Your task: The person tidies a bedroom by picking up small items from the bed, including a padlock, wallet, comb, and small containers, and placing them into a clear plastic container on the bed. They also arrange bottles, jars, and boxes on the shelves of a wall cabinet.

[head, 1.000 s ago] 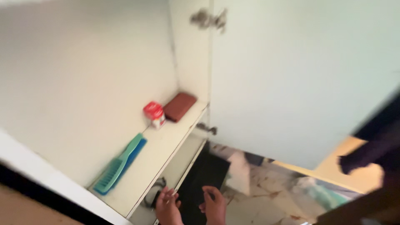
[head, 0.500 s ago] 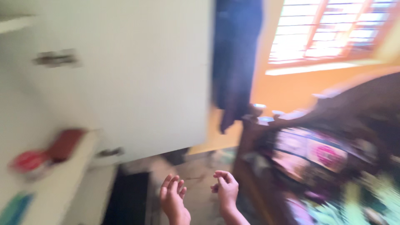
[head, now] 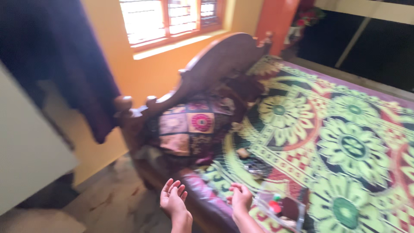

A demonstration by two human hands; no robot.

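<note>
My left hand point(head: 173, 199) is raised at the bottom middle with its fingers spread and nothing in it, hovering over the floor beside the bed's edge. My right hand point(head: 240, 197) is just to its right, fingers loosely curled and apart, holding nothing, above the edge of the bed point(head: 345, 142), which has a green and red floral cover. A clear plastic bag point(head: 282, 207) with small red, green and dark items lies on the cover close to my right hand.
A carved dark wooden headboard point(head: 215, 64) and a patchwork pillow point(head: 192, 127) are at the bed's head. An orange wall with a barred window point(head: 168, 19), a dark curtain point(head: 64, 64) and a white cupboard door point(head: 26, 142) stand to the left.
The view has swung right, from the open white cupboard and its shelf to the bed. Both hands stay raised and empty in front of me.
</note>
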